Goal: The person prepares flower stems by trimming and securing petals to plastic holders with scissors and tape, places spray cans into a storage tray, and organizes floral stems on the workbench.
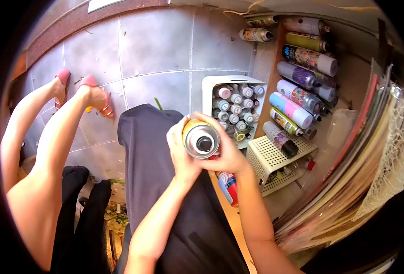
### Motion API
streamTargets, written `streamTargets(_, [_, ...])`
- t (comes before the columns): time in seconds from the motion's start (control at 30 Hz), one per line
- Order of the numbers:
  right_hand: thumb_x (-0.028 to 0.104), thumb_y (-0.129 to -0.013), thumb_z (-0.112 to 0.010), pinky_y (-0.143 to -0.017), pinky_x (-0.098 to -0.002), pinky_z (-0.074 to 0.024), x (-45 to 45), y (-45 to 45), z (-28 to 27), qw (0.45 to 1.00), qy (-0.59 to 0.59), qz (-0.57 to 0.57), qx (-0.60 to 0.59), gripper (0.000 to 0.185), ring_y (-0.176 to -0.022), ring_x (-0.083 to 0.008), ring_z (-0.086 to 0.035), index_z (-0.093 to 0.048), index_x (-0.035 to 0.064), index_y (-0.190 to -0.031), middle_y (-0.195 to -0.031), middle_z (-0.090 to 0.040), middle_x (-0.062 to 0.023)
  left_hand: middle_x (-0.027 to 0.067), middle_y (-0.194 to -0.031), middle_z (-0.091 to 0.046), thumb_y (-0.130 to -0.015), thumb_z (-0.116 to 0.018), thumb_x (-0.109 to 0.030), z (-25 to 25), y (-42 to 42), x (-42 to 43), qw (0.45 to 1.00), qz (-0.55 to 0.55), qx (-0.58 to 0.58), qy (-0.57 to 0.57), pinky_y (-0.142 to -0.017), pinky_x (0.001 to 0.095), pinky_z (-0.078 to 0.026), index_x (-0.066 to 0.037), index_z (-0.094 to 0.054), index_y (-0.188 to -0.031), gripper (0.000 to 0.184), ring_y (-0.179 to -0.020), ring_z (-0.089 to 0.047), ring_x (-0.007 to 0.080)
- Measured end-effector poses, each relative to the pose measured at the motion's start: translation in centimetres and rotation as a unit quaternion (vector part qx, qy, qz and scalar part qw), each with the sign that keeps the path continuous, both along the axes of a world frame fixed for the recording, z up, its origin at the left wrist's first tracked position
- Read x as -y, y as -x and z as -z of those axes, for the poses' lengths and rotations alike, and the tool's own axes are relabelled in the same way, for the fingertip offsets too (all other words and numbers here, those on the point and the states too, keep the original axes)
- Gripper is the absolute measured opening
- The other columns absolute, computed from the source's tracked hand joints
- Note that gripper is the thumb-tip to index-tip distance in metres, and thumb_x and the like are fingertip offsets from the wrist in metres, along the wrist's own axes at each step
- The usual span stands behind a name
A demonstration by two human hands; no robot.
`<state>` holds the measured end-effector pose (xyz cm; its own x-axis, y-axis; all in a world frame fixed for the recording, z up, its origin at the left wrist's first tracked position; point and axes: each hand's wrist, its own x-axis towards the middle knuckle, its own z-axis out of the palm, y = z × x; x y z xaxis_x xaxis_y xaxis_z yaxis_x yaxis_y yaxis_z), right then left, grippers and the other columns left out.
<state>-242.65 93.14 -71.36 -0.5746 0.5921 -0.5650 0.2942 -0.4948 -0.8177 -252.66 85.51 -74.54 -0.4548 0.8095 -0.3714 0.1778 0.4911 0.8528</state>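
Note:
Both of my hands are wrapped round a yellow-sided spray can (202, 139), seen from its top end. Its silver dome and dark centre face up toward me. My left hand (180, 148) closes on one side of it, and my right hand (227, 150) on the other, with the heels of the hands close together. The can is over dark grey fabric (165, 196) on my lap. Just beyond my right wrist, a red and blue can (228, 186) lies by a wooden edge, partly hidden by my forearm.
A white bin (209, 83) holds several upright cans. More spray cans (298, 75) lie along a wooden board (271, 68). One purple can (282, 139) rests on a perforated cream basket (261, 153). Wrapping sheets (343, 182) stand at right. Another person's legs (58, 141) are at left.

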Motion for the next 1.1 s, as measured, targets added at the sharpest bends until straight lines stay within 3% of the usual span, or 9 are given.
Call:
streamTargets(0.17, [0.019,-0.051,-0.081,-0.086,-0.037,-0.04,-0.9,0.6,1.4,0.927,-0.306,0.065,0.209,0.064,-0.098,-0.024,-0.049,-0.053,0.0062,-0.106,-0.099,-0.057,-0.0088,0.0171,-0.129,-0.041,-0.064,-0.069,-0.004,-0.6,0.1,-0.9,0.996,0.078,-0.015,-0.035,-0.099,0.0405,-0.031,-0.003,-0.033,-0.131,0.076,-0.116,-0.039,0.0345])
streamTargets(0.23, [0.013,-0.058,-0.081,-0.079,-0.0314,-0.0459,-1.8,-1.4,5.2,0.904,-0.197,0.35,0.144,0.058,-0.088,-0.0161,-0.055,-0.049,0.0024,-0.106,-0.098,-0.057,-0.0059,0.021,-0.135,-0.031,-0.063,-0.067,-0.002,-0.9,-0.9,-0.8,0.996,0.091,-0.019,-0.015,-0.101,0.0432,-0.027,-0.002,-0.032,-0.131,0.077,-0.121,-0.033,0.0381])
streamTargets(0.37, [0.004,-0.068,-0.073,-0.069,-0.0278,-0.0509,-9.6,-4.6,8.8,0.696,-0.268,0.639,0.189,0.055,-0.083,-0.0162,-0.059,-0.042,0.0038,-0.113,-0.1,-0.058,-0.0087,0.0187,-0.132,-0.036,-0.065,-0.064,-0.001,-0.2,-1.9,-0.2,0.995,0.097,0.022,0.009,-0.102,0.0406,-0.028,-0.002,-0.037,-0.125,0.066,-0.121,-0.034,0.0348])
streamTargets(0.5, [0.001,-0.068,-0.069,-0.039,-0.0257,-0.043,-15.3,-10.1,11.5,0.61,-0.126,0.743,0.245,0.045,-0.055,-0.0168,-0.058,-0.042,0.002,-0.104,-0.076,-0.061,-0.0107,0.0176,-0.125,-0.043,-0.065,-0.063,0.0,-0.6,-2.3,-0.5,0.993,0.112,0.036,-0.015,-0.1,0.0399,-0.031,-0.001,-0.042,-0.12,0.058,-0.117,-0.039,0.0337])
streamTargets(0.57, [0.006,-0.064,-0.072,-0.038,-0.0273,-0.0443,-16.8,-11.7,11.9,0.577,-0.137,0.778,0.208,0.049,-0.053,-0.0187,-0.058,-0.043,0.0014,-0.103,-0.078,-0.061,-0.0131,0.0176,-0.123,-0.045,-0.065,-0.062,0.001,-0.6,-2.3,-0.7,0.993,0.112,0.04,-0.013,-0.098,0.0402,-0.033,-0.001,-0.044,-0.118,0.056,-0.115,-0.041,0.0337])
streamTargets(0.63, [0.015,-0.059,-0.077,-0.05,-0.0276,-0.0542,-17.2,-12.3,11.9,0.524,-0.134,0.751,0.379,0.057,-0.064,-0.0228,-0.062,-0.043,-0.0012,-0.102,-0.091,-0.06,-0.017,0.0177,-0.122,-0.046,-0.065,-0.062,0.001,-0.4,-2.7,-0.6,0.992,0.119,0.034,-0.015,-0.096,0.0405,-0.034,-0.001,-0.046,-0.116,0.054,-0.113,-0.042,0.0342])
streamTargets(0.8, [0.01,-0.068,-0.069,-0.054,-0.0311,-0.054,-15.3,-13.9,14.9,0.539,-0.206,0.746,0.332,0.039,-0.072,-0.0218,-0.062,-0.045,-0.0055,-0.094,-0.089,-0.059,-0.0183,0.0171,-0.118,-0.048,-0.065,-0.062,0.001,-0.4,-3.6,-0.2,0.989,0.137,0.046,-0.02,-0.095,0.0411,-0.035,-0.003,-0.048,-0.113,0.05,-0.11,-0.044,0.0346])
streamTargets(0.93, [0.006,-0.074,-0.064,-0.046,-0.0308,-0.0467,-7.5,-14.4,18.9,0.646,-0.166,0.633,0.393,0.025,-0.06,-0.0191,-0.057,-0.042,-0.002,-0.083,-0.078,-0.057,-0.0145,0.0165,-0.114,-0.05,-0.066,-0.062,0.0,-0.2,-4.1,1.9,0.99,0.139,0.038,0.007,-0.093,0.0399,-0.037,-0.002,-0.049,-0.109,0.045,-0.109,-0.046,0.034])
streamTargets(1.1, [0.0,-0.076,-0.061,-0.041,-0.0267,-0.0454,4.8,-4.6,12.6,0.797,0.032,0.513,0.317,0.02,-0.05,-0.015,-0.055,-0.042,0.0048,-0.079,-0.069,-0.053,-0.0063,0.0152,-0.11,-0.052,-0.068,-0.059,-0.001,-2.7,-1.5,6.6,0.991,0.122,-0.01,0.062,-0.089,0.0392,-0.04,-0.002,-0.051,-0.107,0.04,-0.104,-0.049,0.0324])
